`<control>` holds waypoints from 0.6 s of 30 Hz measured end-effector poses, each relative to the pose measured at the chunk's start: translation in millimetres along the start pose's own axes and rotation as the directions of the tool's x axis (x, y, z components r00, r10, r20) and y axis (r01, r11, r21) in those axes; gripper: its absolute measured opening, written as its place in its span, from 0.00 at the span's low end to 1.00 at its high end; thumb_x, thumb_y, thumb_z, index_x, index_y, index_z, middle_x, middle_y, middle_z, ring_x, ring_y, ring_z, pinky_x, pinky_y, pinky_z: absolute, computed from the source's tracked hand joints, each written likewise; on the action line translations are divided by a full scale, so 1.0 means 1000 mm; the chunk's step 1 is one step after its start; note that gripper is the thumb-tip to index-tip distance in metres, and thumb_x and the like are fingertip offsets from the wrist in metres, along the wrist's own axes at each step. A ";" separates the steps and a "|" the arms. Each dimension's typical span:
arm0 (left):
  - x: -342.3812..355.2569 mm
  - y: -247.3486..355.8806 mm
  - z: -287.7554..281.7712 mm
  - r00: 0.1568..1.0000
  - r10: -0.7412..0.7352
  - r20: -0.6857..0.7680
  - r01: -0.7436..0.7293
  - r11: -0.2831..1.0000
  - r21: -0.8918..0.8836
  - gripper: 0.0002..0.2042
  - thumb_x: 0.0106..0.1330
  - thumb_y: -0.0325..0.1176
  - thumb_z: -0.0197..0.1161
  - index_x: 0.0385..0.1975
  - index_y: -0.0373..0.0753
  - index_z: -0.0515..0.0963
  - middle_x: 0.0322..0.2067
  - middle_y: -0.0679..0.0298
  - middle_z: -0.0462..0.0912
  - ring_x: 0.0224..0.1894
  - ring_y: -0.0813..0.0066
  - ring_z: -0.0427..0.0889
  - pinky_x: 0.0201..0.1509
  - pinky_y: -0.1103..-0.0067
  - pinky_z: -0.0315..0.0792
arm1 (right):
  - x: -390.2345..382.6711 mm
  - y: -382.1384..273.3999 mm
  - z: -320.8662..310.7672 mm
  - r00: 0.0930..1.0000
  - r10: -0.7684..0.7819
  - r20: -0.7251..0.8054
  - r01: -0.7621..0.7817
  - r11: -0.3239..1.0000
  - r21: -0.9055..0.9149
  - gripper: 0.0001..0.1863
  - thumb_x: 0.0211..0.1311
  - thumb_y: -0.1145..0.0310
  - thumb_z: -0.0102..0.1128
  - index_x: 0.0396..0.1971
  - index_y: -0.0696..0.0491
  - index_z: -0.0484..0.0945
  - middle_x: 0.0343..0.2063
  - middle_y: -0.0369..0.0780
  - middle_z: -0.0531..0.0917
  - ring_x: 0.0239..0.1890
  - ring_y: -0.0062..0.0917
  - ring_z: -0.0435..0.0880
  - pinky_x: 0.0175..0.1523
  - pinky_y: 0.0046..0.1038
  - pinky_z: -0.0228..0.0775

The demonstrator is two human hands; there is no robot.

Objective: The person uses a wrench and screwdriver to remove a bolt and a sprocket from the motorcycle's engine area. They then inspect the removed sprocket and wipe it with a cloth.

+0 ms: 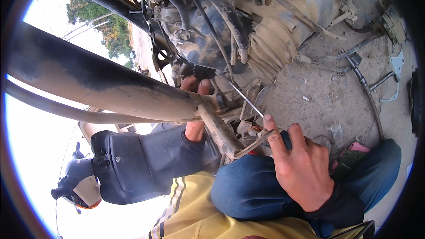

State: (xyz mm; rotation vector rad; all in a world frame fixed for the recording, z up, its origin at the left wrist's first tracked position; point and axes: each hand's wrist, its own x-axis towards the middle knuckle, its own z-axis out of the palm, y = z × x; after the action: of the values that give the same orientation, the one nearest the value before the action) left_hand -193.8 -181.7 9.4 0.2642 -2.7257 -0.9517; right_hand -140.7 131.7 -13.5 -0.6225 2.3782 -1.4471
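My right hand point(302, 166) grips a screwdriver by its dark handle, index finger along it; the thin metal shaft point(248, 99) angles up-left into the dirty underside of a motorbike engine point(199, 44). My left hand point(195, 106) reaches up behind a mud-covered frame tube point(110, 79), with fingertips showing above it near the engine's lower part; what they hold is hidden. A short crossbar point(217, 132) on the tube sits just left of my right hand, above my bent knee. A ribbed, dusty rubber boot point(272, 51) lies to the upper right of the shaft.
A dark scooter point(124, 163) stands at lower left. On the dusty ground point(318, 102) at right lie a socket handle tool point(363, 79), a metal gasket plate point(394, 66), hoses and a pink-and-green object point(354, 155). Trees point(93, 17) and a road show beyond.
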 end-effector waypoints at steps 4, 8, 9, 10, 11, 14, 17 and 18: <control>-0.002 -0.002 0.000 0.999 0.048 0.011 -0.049 0.993 0.106 0.17 0.67 0.26 0.71 0.52 0.42 0.74 0.32 0.74 0.76 0.32 0.87 0.71 0.35 0.84 0.65 | -0.002 0.008 0.016 0.999 -0.007 -0.036 0.009 0.999 0.033 0.31 0.61 0.74 0.60 0.67 0.54 0.70 0.34 0.45 0.73 0.19 0.36 0.80 0.22 0.36 0.73; -0.001 -0.007 0.006 0.981 0.194 -0.011 -0.192 0.977 0.093 0.19 0.65 0.24 0.71 0.53 0.41 0.73 0.30 0.74 0.75 0.31 0.87 0.70 0.34 0.85 0.63 | -0.005 0.007 0.011 0.999 -0.015 -0.044 0.016 0.999 0.033 0.30 0.62 0.74 0.59 0.67 0.56 0.70 0.32 0.44 0.73 0.19 0.35 0.79 0.23 0.35 0.73; 0.002 -0.019 0.000 0.977 0.211 0.017 -0.211 0.972 0.104 0.19 0.65 0.23 0.71 0.53 0.41 0.73 0.30 0.74 0.75 0.30 0.87 0.70 0.33 0.85 0.63 | -0.005 0.005 0.011 0.999 -0.007 -0.042 0.008 1.000 0.019 0.30 0.62 0.74 0.59 0.67 0.56 0.70 0.32 0.44 0.72 0.19 0.35 0.79 0.23 0.35 0.72; 0.004 -0.029 -0.005 0.973 0.227 0.045 -0.231 0.966 0.116 0.20 0.65 0.23 0.71 0.54 0.41 0.73 0.30 0.74 0.75 0.30 0.87 0.70 0.33 0.85 0.63 | -0.005 0.004 0.010 0.999 0.002 -0.041 -0.001 1.000 0.005 0.30 0.62 0.74 0.59 0.67 0.57 0.70 0.32 0.44 0.72 0.19 0.35 0.79 0.23 0.35 0.72; 0.004 -0.029 -0.006 0.977 0.204 0.056 -0.210 0.971 0.119 0.20 0.65 0.23 0.71 0.54 0.41 0.73 0.30 0.73 0.75 0.29 0.87 0.70 0.33 0.85 0.63 | -0.005 0.003 0.011 0.999 0.011 -0.038 -0.011 1.000 -0.012 0.30 0.62 0.75 0.58 0.67 0.58 0.70 0.32 0.44 0.72 0.19 0.35 0.79 0.23 0.35 0.72; 0.005 -0.026 -0.009 0.984 0.158 0.084 -0.168 0.976 0.137 0.20 0.65 0.24 0.72 0.54 0.41 0.73 0.30 0.72 0.75 0.28 0.87 0.70 0.32 0.84 0.64 | -0.003 0.000 0.006 0.999 0.005 -0.040 -0.006 1.000 -0.020 0.30 0.62 0.75 0.59 0.66 0.59 0.70 0.32 0.44 0.72 0.20 0.33 0.79 0.24 0.35 0.73; 0.005 -0.025 -0.006 0.980 0.193 0.054 -0.198 0.973 0.120 0.19 0.64 0.24 0.72 0.53 0.39 0.73 0.30 0.71 0.76 0.29 0.86 0.71 0.32 0.84 0.65 | -0.002 -0.011 -0.014 0.999 0.047 0.017 -0.045 0.993 -0.110 0.29 0.62 0.73 0.60 0.65 0.60 0.70 0.31 0.44 0.73 0.19 0.32 0.79 0.24 0.35 0.73; 0.002 -0.026 -0.002 0.974 0.228 0.010 -0.228 0.970 0.090 0.19 0.64 0.24 0.72 0.53 0.39 0.73 0.30 0.71 0.76 0.29 0.86 0.71 0.33 0.84 0.66 | -0.006 -0.015 -0.022 0.999 0.029 0.034 -0.026 0.996 -0.086 0.29 0.62 0.73 0.61 0.65 0.60 0.71 0.30 0.44 0.73 0.19 0.32 0.79 0.24 0.35 0.73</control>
State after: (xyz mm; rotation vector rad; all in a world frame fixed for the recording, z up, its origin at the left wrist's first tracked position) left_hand -193.2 -203.6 -5.3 -0.0345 -2.7278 -0.7667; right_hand -142.4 145.0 10.2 -0.6280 2.4220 -1.3187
